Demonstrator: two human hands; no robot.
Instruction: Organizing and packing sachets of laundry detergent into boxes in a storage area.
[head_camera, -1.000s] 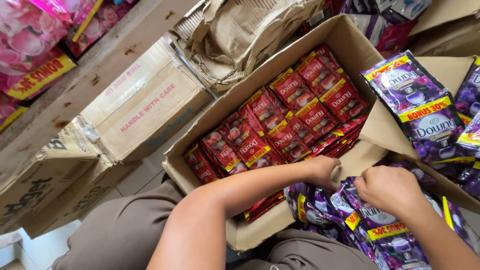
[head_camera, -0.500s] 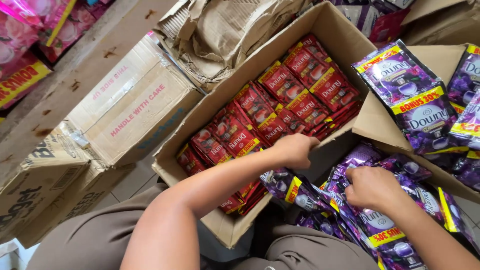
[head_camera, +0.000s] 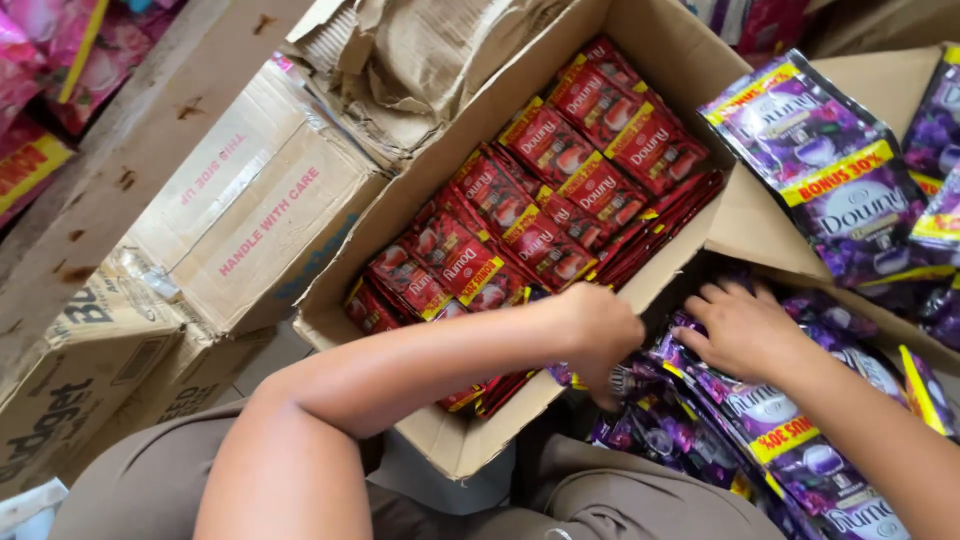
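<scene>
Here both hands gather purple sachets (head_camera: 770, 440) at five o'clock of the open box (head_camera: 660, 60) of red sachets (head_camera: 560, 190), the left hand (head_camera: 600, 335) curled down among them with its grasp hidden, the right hand (head_camera: 745, 330) spread flat on top, so lifting a bundle next calls for a firm pinch.

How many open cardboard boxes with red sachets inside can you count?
1. The open cardboard box sits in the middle, holding rows of red sachets; others may lie out of view.

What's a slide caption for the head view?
Both hands, left and right, dig into purple sachets beside a box of red sachets.
</scene>
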